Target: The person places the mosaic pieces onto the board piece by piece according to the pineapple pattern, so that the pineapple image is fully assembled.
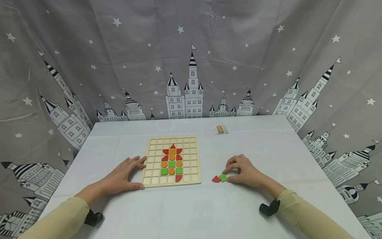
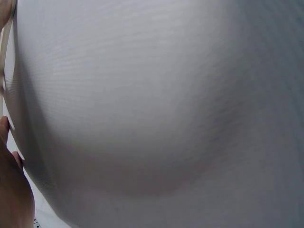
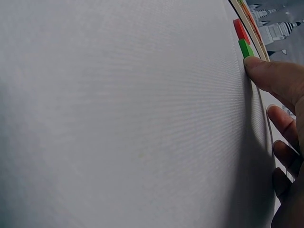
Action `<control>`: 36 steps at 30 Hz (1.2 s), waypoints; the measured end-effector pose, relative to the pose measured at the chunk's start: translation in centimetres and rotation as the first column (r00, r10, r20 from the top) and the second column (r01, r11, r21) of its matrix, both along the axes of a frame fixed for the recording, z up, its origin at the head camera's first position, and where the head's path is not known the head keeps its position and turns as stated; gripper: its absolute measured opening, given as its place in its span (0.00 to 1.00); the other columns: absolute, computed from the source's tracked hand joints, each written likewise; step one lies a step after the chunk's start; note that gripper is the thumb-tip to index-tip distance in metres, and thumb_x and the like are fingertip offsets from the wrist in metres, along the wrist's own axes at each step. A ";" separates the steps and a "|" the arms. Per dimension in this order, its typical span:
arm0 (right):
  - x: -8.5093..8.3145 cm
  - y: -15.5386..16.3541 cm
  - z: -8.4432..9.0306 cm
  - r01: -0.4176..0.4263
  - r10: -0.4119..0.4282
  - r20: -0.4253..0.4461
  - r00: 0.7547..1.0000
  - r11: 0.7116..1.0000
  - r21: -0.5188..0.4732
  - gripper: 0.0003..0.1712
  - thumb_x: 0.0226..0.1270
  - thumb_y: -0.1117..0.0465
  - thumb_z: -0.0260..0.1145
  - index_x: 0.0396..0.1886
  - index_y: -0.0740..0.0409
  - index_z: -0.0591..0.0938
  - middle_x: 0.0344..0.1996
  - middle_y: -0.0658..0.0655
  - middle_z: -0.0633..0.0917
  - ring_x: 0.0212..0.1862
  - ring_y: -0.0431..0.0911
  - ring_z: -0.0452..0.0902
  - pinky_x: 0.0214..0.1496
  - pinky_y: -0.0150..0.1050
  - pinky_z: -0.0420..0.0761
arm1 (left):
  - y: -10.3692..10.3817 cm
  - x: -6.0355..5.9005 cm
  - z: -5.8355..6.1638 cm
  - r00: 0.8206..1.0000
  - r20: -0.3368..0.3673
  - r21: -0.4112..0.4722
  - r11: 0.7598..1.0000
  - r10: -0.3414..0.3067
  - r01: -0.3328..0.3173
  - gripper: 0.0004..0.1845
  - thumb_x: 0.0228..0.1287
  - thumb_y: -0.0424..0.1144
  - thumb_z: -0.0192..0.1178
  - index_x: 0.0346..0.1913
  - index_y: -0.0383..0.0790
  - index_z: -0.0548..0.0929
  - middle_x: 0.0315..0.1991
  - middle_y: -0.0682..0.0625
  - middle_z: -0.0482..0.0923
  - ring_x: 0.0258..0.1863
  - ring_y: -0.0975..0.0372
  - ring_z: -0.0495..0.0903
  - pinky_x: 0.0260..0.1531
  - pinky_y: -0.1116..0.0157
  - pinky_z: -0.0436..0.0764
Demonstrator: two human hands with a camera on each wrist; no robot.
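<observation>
My left hand (image 1: 123, 174) lies at the left edge of a wooden grid board (image 1: 191, 166), thumb and fingers spread and relaxed along its rim. On the board, red, orange and green tiles form a figure, with a red quarter-circle tile (image 1: 178, 178) at its bottom right. To the right of the board, my right hand (image 1: 243, 171) pinches a green square tile (image 1: 223, 178) between thumb and index finger. A loose red quarter-circle tile (image 1: 216, 179) lies right beside it. In the right wrist view the thumb (image 3: 270, 73) meets the end of the green tile (image 3: 245, 48).
A small pattern card (image 1: 220, 128) showing a similar figure lies behind, near the table's back edge. White cloth covers the table (image 1: 185, 212). A grey curtain (image 1: 215, 59) with castles and stars hangs behind and at both sides.
</observation>
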State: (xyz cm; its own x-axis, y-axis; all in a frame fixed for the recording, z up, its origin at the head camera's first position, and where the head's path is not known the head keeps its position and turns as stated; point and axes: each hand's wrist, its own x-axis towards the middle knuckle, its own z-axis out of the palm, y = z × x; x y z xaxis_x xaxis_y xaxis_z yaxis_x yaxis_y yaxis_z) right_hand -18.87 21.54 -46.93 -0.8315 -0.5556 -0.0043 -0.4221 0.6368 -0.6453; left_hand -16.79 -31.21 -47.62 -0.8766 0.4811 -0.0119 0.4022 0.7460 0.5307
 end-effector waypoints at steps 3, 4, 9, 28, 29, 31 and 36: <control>0.0 0.0 -0.1 0.006 -0.006 0.001 1.000 1.000 0.006 0.13 0.57 0.55 0.81 0.39 0.31 0.90 0.47 0.40 0.77 0.56 0.46 0.64 0.58 0.52 0.67 | 0.0 0.0 0.0 1.000 0.012 0.000 1.000 -0.003 0.003 0.44 0.50 0.71 0.71 0.65 0.49 0.76 0.80 0.52 0.59 0.79 0.45 0.52 0.78 0.42 0.45; 0.0 0.0 -0.1 0.007 -0.007 0.001 1.000 1.000 0.005 0.13 0.56 0.55 0.81 0.39 0.31 0.90 0.47 0.40 0.77 0.56 0.46 0.64 0.58 0.52 0.67 | 0.0 0.0 0.0 1.000 0.015 0.000 1.000 -0.004 0.004 0.44 0.50 0.71 0.71 0.65 0.49 0.76 0.80 0.52 0.59 0.79 0.45 0.52 0.78 0.42 0.45; 0.1 0.0 -0.1 0.007 -0.007 0.000 1.000 1.000 -0.001 0.13 0.56 0.56 0.81 0.39 0.32 0.91 0.47 0.40 0.77 0.56 0.46 0.64 0.58 0.51 0.68 | 0.0 0.1 0.0 1.000 0.020 -0.001 1.000 -0.004 0.004 0.45 0.49 0.72 0.71 0.65 0.49 0.76 0.80 0.52 0.59 0.79 0.45 0.51 0.78 0.42 0.44; 0.4 0.0 0.1 -0.033 0.032 -0.067 0.997 0.999 -0.021 0.13 0.59 0.58 0.79 0.40 0.34 0.91 0.48 0.40 0.78 0.59 0.46 0.64 0.59 0.52 0.71 | 0.0 0.0 0.0 1.000 -0.003 0.007 1.000 -0.008 0.008 0.43 0.50 0.70 0.72 0.64 0.50 0.76 0.79 0.52 0.60 0.79 0.45 0.52 0.78 0.43 0.45; 0.4 0.0 0.1 -0.036 0.034 -0.070 0.997 0.999 -0.027 0.13 0.58 0.58 0.79 0.40 0.34 0.91 0.48 0.40 0.78 0.59 0.46 0.64 0.59 0.52 0.71 | 0.0 0.0 0.0 1.000 -0.003 0.006 1.000 -0.005 0.005 0.42 0.50 0.70 0.72 0.64 0.50 0.76 0.79 0.52 0.60 0.79 0.45 0.53 0.78 0.43 0.45; 0.4 0.0 0.1 -0.040 0.038 -0.081 0.996 0.999 -0.027 0.13 0.58 0.59 0.80 0.40 0.35 0.91 0.48 0.40 0.78 0.58 0.46 0.64 0.59 0.51 0.72 | 0.1 0.0 0.0 1.000 -0.007 0.009 1.000 -0.005 0.005 0.43 0.50 0.70 0.72 0.64 0.50 0.77 0.79 0.52 0.60 0.79 0.45 0.53 0.78 0.43 0.45; 0.2 0.0 0.0 -0.041 0.040 -0.100 0.994 0.999 -0.005 0.13 0.57 0.58 0.80 0.39 0.34 0.90 0.47 0.39 0.78 0.58 0.43 0.64 0.59 0.50 0.73 | 0.0 0.0 -0.1 1.000 0.007 -0.003 1.000 0.000 0.000 0.44 0.49 0.71 0.71 0.65 0.50 0.76 0.79 0.52 0.59 0.79 0.45 0.52 0.78 0.43 0.45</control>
